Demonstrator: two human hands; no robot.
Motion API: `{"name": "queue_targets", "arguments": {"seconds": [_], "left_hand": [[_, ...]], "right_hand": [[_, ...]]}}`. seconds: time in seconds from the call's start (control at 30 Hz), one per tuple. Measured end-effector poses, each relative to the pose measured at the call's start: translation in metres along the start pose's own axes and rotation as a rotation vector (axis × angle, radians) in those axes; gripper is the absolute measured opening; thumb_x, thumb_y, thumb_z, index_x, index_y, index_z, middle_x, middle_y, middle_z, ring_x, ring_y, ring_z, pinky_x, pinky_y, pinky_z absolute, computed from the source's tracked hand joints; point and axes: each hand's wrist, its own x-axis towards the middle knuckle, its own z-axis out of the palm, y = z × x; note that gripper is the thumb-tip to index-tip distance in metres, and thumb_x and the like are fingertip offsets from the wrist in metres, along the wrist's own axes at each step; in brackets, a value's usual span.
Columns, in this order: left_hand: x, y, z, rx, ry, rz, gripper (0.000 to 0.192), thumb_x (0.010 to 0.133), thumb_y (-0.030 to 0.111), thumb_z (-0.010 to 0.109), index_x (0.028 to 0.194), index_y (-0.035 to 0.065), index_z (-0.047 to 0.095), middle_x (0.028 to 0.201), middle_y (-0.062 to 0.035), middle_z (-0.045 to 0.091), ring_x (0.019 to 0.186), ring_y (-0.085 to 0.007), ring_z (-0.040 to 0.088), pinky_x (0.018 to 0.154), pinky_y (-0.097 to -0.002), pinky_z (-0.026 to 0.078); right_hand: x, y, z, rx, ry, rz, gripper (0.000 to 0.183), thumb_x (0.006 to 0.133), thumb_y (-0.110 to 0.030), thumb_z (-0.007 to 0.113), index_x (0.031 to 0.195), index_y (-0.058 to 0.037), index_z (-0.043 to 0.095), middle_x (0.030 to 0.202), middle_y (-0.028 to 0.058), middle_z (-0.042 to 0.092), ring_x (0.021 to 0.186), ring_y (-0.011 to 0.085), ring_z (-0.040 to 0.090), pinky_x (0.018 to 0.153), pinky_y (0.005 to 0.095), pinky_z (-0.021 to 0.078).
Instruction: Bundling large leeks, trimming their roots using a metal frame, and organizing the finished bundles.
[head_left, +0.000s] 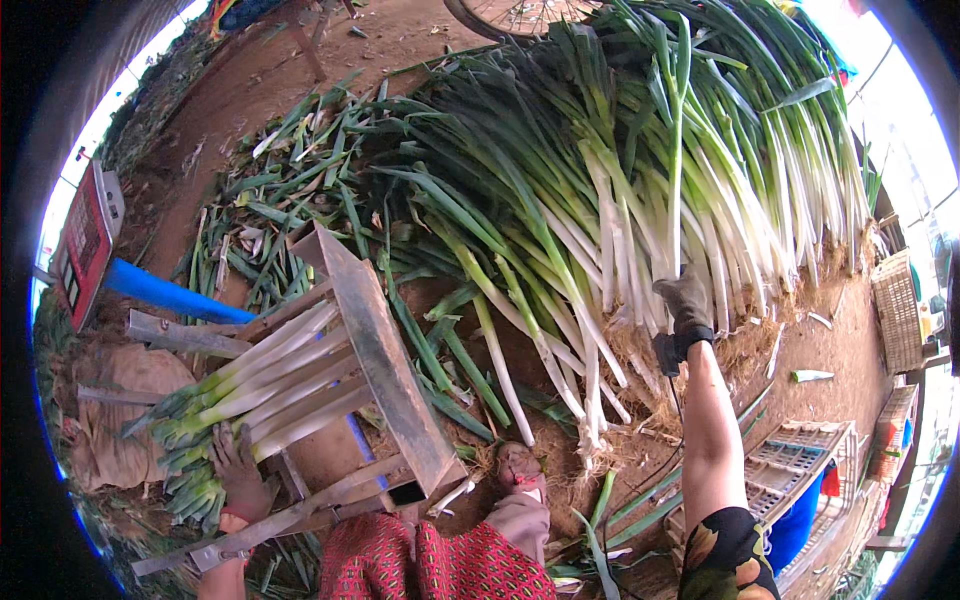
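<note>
My right hand (685, 304), in a dark glove with a black wrist strap, grips a large green onion (676, 180) near its root end. That stalk stands nearly upright before the big pile of untrimmed green onions (555, 172). My left hand (244, 476), also gloved, lies on the cut green tops of a row of trimmed green onions (292, 375), fingers apart. Those stalks lie side by side in a metal frame stand (390, 360), white ends against its broad plate. The underside of my left palm is hidden.
Cut leaves (262, 225) litter the ground beyond the stand. A red digital scale (86, 240) on a blue post is at far left. Plastic crates (795, 457) stand at right. A cable (679, 405) hangs from my right wrist. A bicycle wheel (517, 15) shows at the top.
</note>
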Motion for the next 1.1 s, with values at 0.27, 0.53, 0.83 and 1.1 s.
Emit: {"name": "queue_targets", "arguments": {"seconds": [0.27,0.53,0.83,1.1], "left_hand": [[-0.006,-0.003,-0.009,-0.017,-0.036,-0.041,0.111,0.063,0.039,0.076,0.150,0.0055,0.015,0.151,-0.0278,0.013,0.140,-0.0485,0.009,0.113,-0.0602,0.008],[-0.046,-0.031,0.023,-0.479,0.017,0.105,0.081,0.080,0.038,0.067,0.147,0.0137,0.028,0.150,-0.0216,0.025,0.139,-0.0389,0.023,0.109,-0.0527,0.028],[-0.142,-0.075,-0.056,-1.559,0.766,-0.424,0.022,0.095,0.018,0.056,0.111,0.0061,0.064,0.093,0.0025,0.061,0.081,-0.0076,0.055,0.069,-0.0236,0.046],[-0.220,0.064,-0.235,-1.675,0.432,0.219,0.037,0.096,0.033,0.054,0.118,0.0032,0.057,0.101,-0.0041,0.062,0.094,-0.0153,0.061,0.083,-0.0292,0.050]], "right_hand": [[-0.106,-0.017,0.013,0.792,-0.515,0.085,0.032,0.072,-0.012,0.064,0.101,0.0007,0.060,0.072,0.0085,0.064,0.065,0.0145,0.062,0.058,0.0295,0.0517],[-0.294,0.082,-0.056,0.840,-0.863,0.205,0.017,0.082,-0.013,0.068,0.093,-0.0022,0.059,0.077,0.0087,0.060,0.057,0.0215,0.060,0.052,0.0346,0.0524],[-0.361,0.035,-0.196,1.227,-1.133,0.477,0.046,0.082,-0.030,0.069,0.114,0.0017,0.057,0.096,0.0148,0.067,0.086,0.0272,0.067,0.080,0.0415,0.0559],[-0.400,-0.124,-0.383,1.892,-1.322,-0.077,0.042,0.088,-0.023,0.057,0.121,0.0031,0.048,0.091,0.0076,0.059,0.071,0.0161,0.052,0.073,0.0318,0.0459]]}}
